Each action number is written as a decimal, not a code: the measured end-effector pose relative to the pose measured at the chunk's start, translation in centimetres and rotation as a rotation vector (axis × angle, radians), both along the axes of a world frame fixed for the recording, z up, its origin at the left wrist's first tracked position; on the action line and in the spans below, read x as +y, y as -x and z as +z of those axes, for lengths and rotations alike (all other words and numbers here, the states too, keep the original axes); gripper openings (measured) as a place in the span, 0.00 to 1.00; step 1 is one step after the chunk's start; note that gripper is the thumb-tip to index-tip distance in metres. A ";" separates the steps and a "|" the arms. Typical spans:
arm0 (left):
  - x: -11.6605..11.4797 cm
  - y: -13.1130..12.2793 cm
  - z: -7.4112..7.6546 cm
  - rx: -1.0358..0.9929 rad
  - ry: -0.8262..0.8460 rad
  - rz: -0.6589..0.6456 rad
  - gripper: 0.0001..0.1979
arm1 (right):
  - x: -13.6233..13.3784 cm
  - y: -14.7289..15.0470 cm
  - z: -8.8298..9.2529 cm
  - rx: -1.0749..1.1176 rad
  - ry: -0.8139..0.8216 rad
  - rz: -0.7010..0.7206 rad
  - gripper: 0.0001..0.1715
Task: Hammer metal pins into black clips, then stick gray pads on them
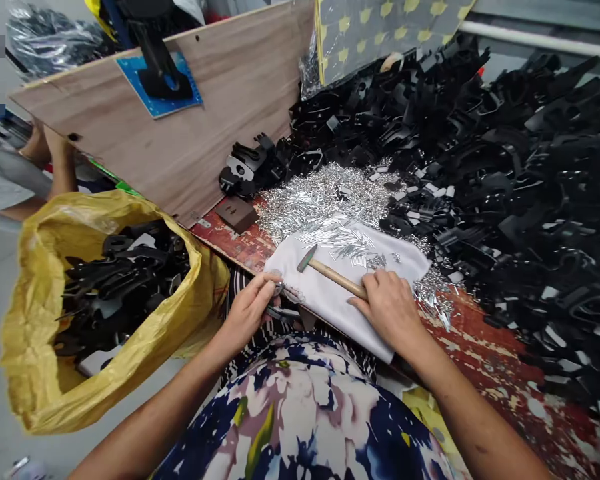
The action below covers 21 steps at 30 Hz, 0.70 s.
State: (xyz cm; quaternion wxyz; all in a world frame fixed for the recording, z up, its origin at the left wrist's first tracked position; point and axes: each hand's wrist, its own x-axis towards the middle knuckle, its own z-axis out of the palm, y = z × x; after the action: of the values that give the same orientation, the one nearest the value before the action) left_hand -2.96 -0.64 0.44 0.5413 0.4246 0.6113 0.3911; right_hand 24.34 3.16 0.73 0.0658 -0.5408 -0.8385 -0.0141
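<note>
My right hand [393, 307] is wrapped round the wooden handle of a hammer [337, 279], whose small metal head lies to the left over a light grey cloth [325, 303]. At the cloth's left edge, my left hand [253, 303] pinches a dark part with a rounded metallic end [279, 288]; its lower portion is partly hidden by the fingers and the table edge. Thin silver pins [345, 240] lie loose on the cloth beyond the hammer, beside a small cluster of tiny metal pieces [377, 261].
A big heap of black plastic parts [520, 173] covers the right and back, beside a pile of silver pins [325, 193]. A brown block [237, 215] sits near the wooden board [240, 87]. At left stands a yellow sack [27, 320] of black parts; another person's arm [63, 163] shows behind.
</note>
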 end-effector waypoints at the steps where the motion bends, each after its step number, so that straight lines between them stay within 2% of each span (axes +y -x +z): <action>1: 0.0 -0.1 -0.7 0.003 -0.005 0.007 0.21 | 0.1 -0.8 -0.6 -0.030 0.037 -0.019 0.12; 3: 0.1 -1.1 -2.2 0.000 -0.025 0.014 0.21 | 0.0 -2.0 -1.1 -0.022 0.134 -0.036 0.10; 5: 0.3 -2.3 -3.5 0.039 -0.079 0.019 0.19 | -0.7 -3.0 -0.8 0.028 0.200 -0.061 0.09; 8: 0.6 -3.3 -4.5 0.167 -0.184 -0.012 0.19 | -2.6 -4.1 0.7 0.178 0.135 -0.008 0.19; 10: 0.7 -3.4 -4.7 0.214 -0.208 -0.014 0.21 | -3.8 -4.5 1.5 0.309 0.007 0.050 0.28; 12: 0.5 -3.3 -4.9 0.224 -0.210 0.007 0.21 | -4.8 -4.4 1.5 0.396 -0.094 0.092 0.33; 17: 0.3 -3.1 -5.2 0.244 -0.223 0.043 0.21 | -5.7 -3.1 0.0 0.224 -0.090 0.147 0.32; 21: 0.4 -3.2 -5.2 0.200 -0.220 0.043 0.20 | -6.3 -3.2 0.1 0.310 -0.152 0.121 0.36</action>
State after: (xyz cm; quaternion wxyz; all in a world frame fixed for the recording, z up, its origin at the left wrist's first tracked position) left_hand 0.28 -0.28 -4.80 0.4195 0.5052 0.6245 0.4230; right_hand 27.49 -3.19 0.86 0.2358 -0.4784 -0.8459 0.0102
